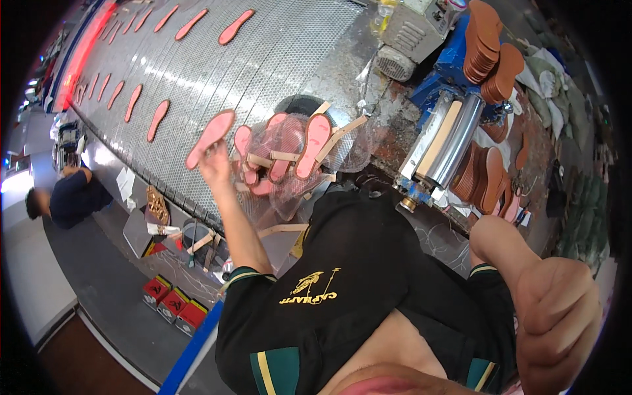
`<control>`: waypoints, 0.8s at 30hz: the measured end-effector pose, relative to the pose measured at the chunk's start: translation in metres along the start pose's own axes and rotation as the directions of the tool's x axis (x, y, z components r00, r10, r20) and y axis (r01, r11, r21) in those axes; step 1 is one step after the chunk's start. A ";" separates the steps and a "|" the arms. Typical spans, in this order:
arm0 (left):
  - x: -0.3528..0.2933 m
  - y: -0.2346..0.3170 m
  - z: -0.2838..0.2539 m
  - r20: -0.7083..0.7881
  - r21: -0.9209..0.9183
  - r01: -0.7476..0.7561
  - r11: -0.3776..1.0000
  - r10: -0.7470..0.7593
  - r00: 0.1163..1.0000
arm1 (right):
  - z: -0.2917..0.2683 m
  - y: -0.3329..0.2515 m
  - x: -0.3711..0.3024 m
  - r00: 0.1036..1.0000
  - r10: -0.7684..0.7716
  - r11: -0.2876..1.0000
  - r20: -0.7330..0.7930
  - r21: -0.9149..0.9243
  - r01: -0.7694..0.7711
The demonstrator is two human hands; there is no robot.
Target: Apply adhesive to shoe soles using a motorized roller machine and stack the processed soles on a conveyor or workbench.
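My left hand (214, 166) pinches the heel end of a pink insole (212, 137) with a brown edge, held at the near edge of a perforated metal conveyor (217, 79). Just right of that hand lies a heap of more pink insoles (315, 141), tangled with clear netting (280, 191) and tan straps (339, 139). Close to the camera at the lower right, my right hand (559, 309) is raised with its fingers curled into a fist. Whatever it may hold is hidden.
Two rows of pink insoles lie along the conveyor. At right stands a blue machine with a shiny roller (458, 141) and a grey motor unit (411, 39), beside stacks of brown insoles (484, 46). Red boxes (174, 304) sit at lower left. Another person (78, 197) is at far left.
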State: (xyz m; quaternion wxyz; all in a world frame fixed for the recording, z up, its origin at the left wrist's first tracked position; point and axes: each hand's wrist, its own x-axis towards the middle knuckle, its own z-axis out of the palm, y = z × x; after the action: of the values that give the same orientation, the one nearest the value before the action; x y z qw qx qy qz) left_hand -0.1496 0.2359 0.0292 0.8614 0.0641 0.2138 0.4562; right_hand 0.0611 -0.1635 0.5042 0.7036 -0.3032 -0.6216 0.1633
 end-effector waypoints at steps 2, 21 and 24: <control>0.019 0.025 -0.024 -0.099 0.084 0.088 0.993 -0.080 0.992 | -0.004 0.009 -0.031 0.996 0.004 0.941 -0.084 -0.336 -0.032; -0.066 -0.100 0.100 0.069 0.898 0.134 0.419 -0.434 0.898 | -0.282 0.136 -0.085 0.714 0.137 -0.707 -0.686 -0.573 -0.414; -0.077 -0.122 0.121 0.338 0.905 -0.418 -0.079 -0.462 0.820 | -0.288 0.121 -0.096 0.830 -0.008 -0.547 -0.557 -0.693 -0.470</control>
State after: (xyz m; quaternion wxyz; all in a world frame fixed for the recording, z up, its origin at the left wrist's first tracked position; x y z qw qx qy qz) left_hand -0.0427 0.1134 0.1249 0.5495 0.8046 0.2082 0.0859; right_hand 0.3422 -0.1940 0.3412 0.1113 -0.9114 -0.2429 -0.3131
